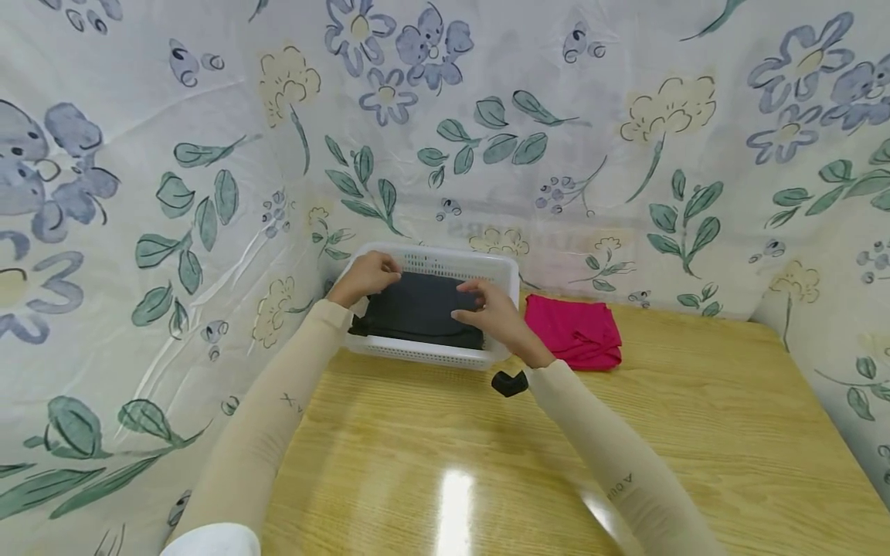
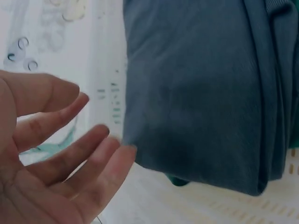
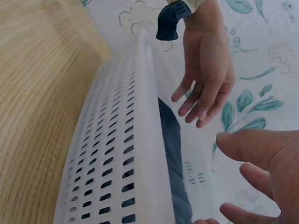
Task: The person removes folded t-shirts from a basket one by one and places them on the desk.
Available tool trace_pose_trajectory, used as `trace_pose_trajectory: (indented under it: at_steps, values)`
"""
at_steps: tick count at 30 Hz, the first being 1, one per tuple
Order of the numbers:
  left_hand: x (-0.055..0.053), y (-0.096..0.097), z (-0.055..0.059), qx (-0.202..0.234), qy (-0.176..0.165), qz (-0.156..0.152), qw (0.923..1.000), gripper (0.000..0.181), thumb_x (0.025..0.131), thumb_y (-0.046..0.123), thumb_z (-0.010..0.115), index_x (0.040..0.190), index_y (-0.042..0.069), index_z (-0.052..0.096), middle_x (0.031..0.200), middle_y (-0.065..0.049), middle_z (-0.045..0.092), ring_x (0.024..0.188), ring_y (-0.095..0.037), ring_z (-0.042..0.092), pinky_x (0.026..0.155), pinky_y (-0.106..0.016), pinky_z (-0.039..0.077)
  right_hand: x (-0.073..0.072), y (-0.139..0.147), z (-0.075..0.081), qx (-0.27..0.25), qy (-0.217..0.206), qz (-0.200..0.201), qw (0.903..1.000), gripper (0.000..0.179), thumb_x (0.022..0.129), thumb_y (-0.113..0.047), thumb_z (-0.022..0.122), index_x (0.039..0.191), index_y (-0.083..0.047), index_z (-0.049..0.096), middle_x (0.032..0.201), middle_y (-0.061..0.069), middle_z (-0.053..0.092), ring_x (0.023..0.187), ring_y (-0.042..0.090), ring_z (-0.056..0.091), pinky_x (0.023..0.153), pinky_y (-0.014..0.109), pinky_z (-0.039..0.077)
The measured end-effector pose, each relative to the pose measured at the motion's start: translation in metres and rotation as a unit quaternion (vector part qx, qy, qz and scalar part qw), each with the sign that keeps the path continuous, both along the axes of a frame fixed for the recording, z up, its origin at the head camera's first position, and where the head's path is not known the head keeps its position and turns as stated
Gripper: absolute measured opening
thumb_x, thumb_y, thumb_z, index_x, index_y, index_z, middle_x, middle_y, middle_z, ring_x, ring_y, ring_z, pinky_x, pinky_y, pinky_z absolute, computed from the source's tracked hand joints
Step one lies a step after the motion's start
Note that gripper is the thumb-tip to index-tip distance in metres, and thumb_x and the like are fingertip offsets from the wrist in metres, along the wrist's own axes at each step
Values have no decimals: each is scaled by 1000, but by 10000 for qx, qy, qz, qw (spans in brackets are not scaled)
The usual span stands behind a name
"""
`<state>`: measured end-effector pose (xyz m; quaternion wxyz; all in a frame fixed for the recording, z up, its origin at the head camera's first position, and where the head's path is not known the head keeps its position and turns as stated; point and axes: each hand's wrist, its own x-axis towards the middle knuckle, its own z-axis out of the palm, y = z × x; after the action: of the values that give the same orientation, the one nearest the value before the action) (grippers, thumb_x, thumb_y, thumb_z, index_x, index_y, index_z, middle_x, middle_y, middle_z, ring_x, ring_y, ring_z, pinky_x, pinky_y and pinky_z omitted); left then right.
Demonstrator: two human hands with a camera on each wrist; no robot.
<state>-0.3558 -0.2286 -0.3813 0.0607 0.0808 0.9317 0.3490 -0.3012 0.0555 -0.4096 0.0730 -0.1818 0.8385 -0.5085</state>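
Observation:
A folded dark cloth (image 1: 431, 305) lies inside a white plastic basket (image 1: 410, 355); in the left wrist view the folded cloth (image 2: 196, 102) shows several stacked layers along one side. Over the basket's left end is my left hand (image 1: 368, 276), its fingers loosely bent with nothing between them. My right hand (image 1: 495, 313) hovers at the basket's right end, thumb and fingers spread apart and holding nothing. In the right wrist view both the left hand (image 3: 208, 74) and the right hand (image 3: 266, 182) appear above the basket rim (image 3: 152, 140).
A folded bright pink cloth (image 1: 573, 332) lies on the wooden table (image 1: 695, 417) just right of the basket. Flower-patterned sheeting (image 1: 487, 154) rises behind the basket and along the left side. A small black device (image 1: 510, 384) sits by my right wrist.

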Motion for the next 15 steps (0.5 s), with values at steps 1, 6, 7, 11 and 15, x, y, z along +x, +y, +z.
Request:
trace_pose_trajectory:
  at_steps: [1,6,7,11,15]
  values:
    - [0,-2,-1,-35,14,80,10000,31,105,15,56,127,-6,65,131,-27,62,111,-42,62,86,-51,54,-1,-1,-2,59,4,-61,10000,55,93,-21,79,143,-11,58,149,8,50,129,35,50,101,50,48]
    - [0,-12,-6,-47,9,382,9993,30,105,15,54,123,-5,66,130,-26,61,110,-41,60,86,-50,51,-3,-6,-7,226,-68,-252,9994,59,92,-21,80,145,-11,55,156,10,44,132,37,49,103,51,48]
    - [0,-13,-7,-22,-19,407,9992,30,105,15,54,123,-6,66,130,-26,60,109,-41,59,86,-50,51,-3,-7,-7,234,-88,-280,9993,60,92,-21,80,146,-11,55,157,10,44,132,38,49,103,51,48]
    - [3,-16,-6,12,-135,434,9990,31,105,14,53,124,-7,65,129,-27,59,109,-40,57,89,-52,48,-4,-10,-7,312,-203,-363,9986,62,92,-20,79,147,-10,52,156,12,43,136,37,47,106,52,45]
    - [3,-16,-7,-75,-306,446,9985,30,105,15,52,124,-6,65,129,-25,59,109,-38,56,92,-52,47,-5,-15,-8,466,-447,-376,9972,69,93,-20,78,152,-10,44,159,14,40,144,33,40,111,51,41]
